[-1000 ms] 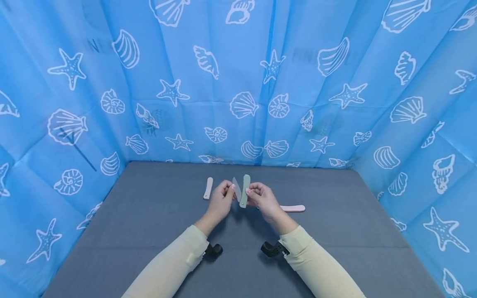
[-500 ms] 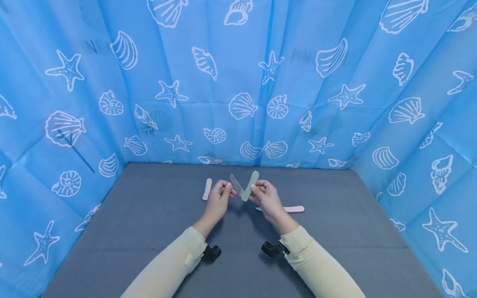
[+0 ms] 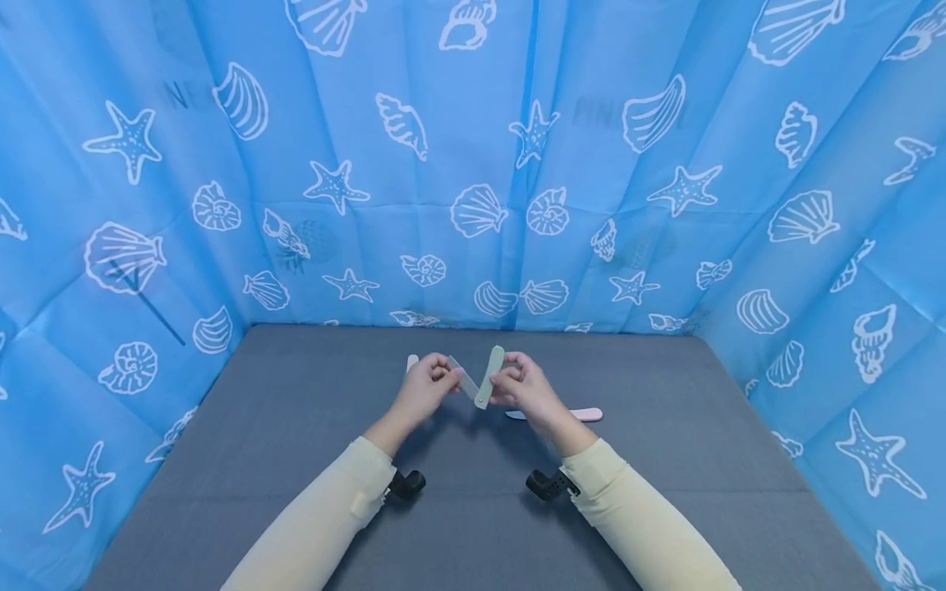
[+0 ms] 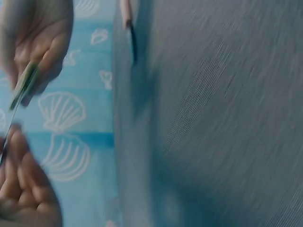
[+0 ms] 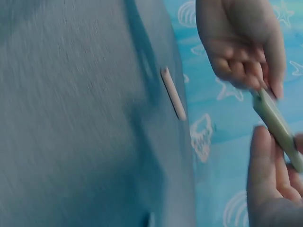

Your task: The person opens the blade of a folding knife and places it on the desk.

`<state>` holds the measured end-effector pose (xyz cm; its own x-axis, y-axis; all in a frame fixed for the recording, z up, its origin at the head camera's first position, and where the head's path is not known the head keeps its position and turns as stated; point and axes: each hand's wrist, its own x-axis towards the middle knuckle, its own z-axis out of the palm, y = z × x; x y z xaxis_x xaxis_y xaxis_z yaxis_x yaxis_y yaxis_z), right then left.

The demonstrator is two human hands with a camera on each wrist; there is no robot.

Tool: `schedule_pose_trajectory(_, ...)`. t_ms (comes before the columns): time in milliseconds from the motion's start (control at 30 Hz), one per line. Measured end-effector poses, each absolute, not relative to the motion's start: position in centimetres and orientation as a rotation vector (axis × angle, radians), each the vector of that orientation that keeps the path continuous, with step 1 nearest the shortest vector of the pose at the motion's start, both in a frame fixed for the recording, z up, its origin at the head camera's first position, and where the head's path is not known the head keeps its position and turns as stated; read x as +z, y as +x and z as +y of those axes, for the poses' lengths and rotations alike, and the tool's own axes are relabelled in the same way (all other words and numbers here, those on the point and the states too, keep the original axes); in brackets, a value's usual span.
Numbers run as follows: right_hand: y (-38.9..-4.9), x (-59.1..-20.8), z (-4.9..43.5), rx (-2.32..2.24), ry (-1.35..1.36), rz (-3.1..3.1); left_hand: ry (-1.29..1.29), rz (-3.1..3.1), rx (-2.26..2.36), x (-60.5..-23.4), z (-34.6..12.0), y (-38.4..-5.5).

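Note:
A folding knife with a green handle [image 3: 490,377] is held in the air between both hands, its blade [image 3: 466,382] partly unfolded so that blade and handle form a V. My left hand [image 3: 420,394] pinches the blade between thumb and fingers. The handle is gripped by my right hand [image 3: 530,396], thumb on the near side. Behind my left hand lies a pale pinkish folding knife [image 5: 173,94], folded; the hand hides most of it in the head view. Partly behind my right wrist, a pink-handled knife [image 3: 586,414] lies with its blade out.
A dark grey cloth-covered table [image 3: 473,525] spreads under the hands. Blue curtains [image 3: 443,164] printed with white shells and starfish rise along its back and both sides. Each wrist carries a black camera mount [image 3: 550,484].
The green knife's blade has swung wider from its handle. My left hand has shifted left and slightly down, pinching the blade, and now covers most of the pale knife.

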<state>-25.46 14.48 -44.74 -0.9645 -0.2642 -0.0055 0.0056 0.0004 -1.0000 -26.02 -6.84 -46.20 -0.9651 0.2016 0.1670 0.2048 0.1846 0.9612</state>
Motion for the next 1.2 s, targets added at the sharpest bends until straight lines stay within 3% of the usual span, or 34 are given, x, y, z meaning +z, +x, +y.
schedule_pose_trajectory(467,-28.0,-42.9,17.3,-1.462,-0.510,2.203,-0.828,-2.896,-1.808,-44.4,-8.3,-27.3)
schedule_pose_trajectory(867,-28.9,-42.1,17.9,-1.270,-0.596,2.194,-0.956,-2.924,-1.709,-44.4,-8.5,-27.8)
schedule_pose_trajectory(1200,-29.2,-41.8,18.5,-1.402,-0.584,2.272,-0.830,-2.841,-1.698,-44.0,-9.4,-28.1)
